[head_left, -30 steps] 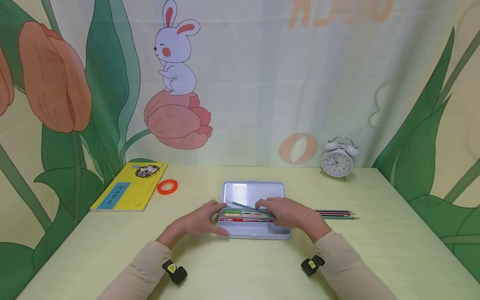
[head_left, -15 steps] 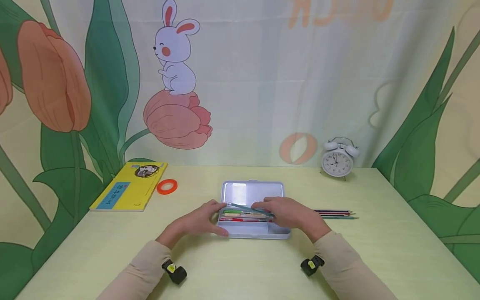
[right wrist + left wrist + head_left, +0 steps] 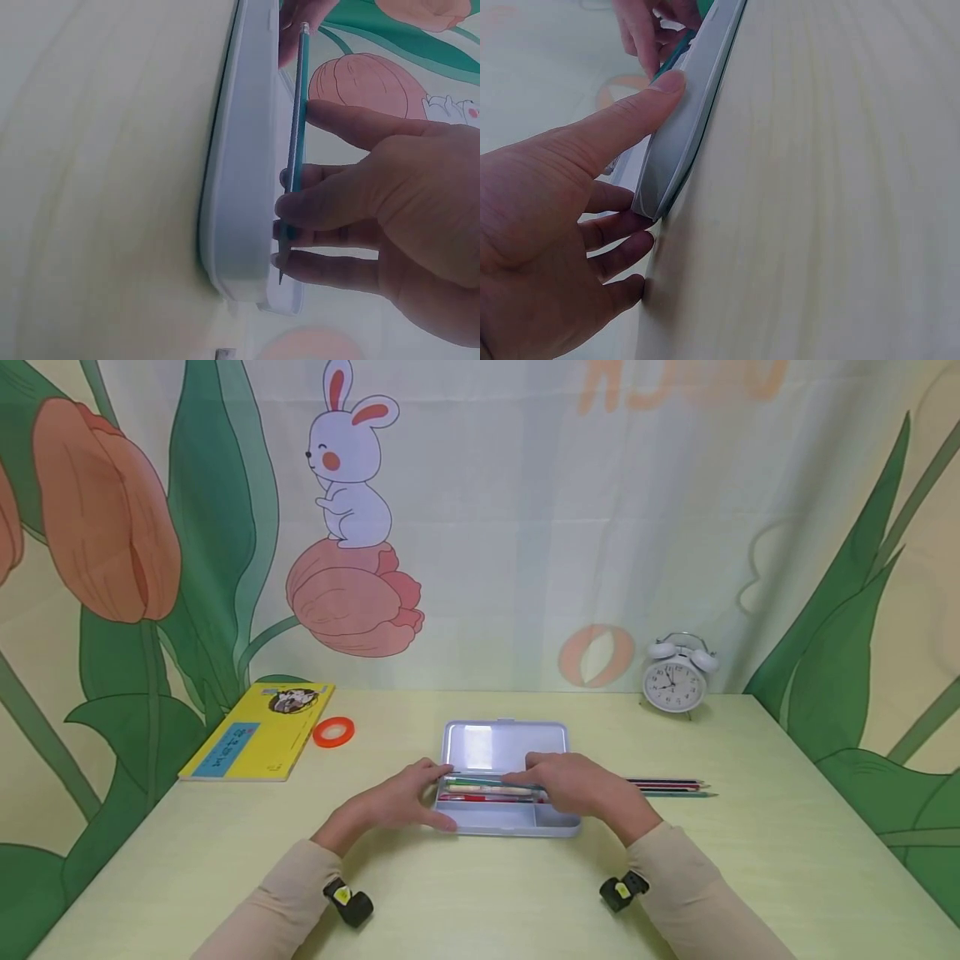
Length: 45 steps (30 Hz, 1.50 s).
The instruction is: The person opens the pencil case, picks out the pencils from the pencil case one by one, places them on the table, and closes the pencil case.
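Note:
A white pencil case [image 3: 486, 819] lies with its lid [image 3: 517, 740] raised at the back. Several pens, one of them a red pen [image 3: 480, 798], fill its rear compartment. My left hand [image 3: 401, 795] grips the case's left end, thumb on the front wall and fingers around the corner, as the left wrist view shows. My right hand [image 3: 581, 785] pinches a teal pencil [image 3: 298, 127] between thumb and fingers. That pencil lies lengthwise over the pens, its eraser end toward the left hand. How far it touches the case floor I cannot tell.
Several pencils [image 3: 671, 787] lie on the table right of the case. A white alarm clock [image 3: 675, 685] stands at the back right. On the left are a yellow book [image 3: 258, 731] and a roll of orange tape [image 3: 333, 732]. A printed curtain [image 3: 495, 568] hangs behind.
The right hand has lowered the teal pencil's left end from above the case's hinge side down over the pens, so it now lies nearly level. The left hand keeps its place on the case.

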Each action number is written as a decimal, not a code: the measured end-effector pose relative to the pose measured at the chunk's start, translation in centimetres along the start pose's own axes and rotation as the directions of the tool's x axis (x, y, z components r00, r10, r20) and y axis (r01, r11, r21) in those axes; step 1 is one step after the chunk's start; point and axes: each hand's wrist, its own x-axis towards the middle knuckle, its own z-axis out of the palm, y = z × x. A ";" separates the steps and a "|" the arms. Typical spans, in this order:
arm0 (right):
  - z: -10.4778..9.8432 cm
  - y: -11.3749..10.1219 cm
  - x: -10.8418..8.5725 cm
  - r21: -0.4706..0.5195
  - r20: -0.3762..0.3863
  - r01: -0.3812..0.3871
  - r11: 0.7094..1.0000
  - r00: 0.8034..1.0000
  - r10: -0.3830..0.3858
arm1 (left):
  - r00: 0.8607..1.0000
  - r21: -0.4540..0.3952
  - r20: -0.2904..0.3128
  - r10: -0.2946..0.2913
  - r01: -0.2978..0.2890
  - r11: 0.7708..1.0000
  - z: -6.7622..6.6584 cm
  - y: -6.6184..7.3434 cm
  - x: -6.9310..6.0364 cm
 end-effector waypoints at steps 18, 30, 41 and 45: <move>-0.4 0.0 -0.8 0.045 0.010 -0.030 0.999 0.999 0.030 | 1.000 0.002 0.009 0.011 -0.011 1.000 0.0 -0.2 0.1; -0.3 3.2 -4.9 0.122 -0.051 -0.035 0.992 0.998 0.042 | 1.000 -0.011 0.006 0.024 -0.024 1.000 0.0 0.2 0.0; 0.4 6.5 -9.6 0.209 -0.088 -0.096 0.973 0.989 0.117 | 1.000 -0.032 -0.002 0.008 -0.008 0.999 -0.1 0.0 0.0; 0.6 7.9 -11.4 0.220 -0.093 -0.127 0.967 0.984 0.150 | 1.000 -0.015 0.007 0.023 -0.023 1.000 -0.2 0.0 0.0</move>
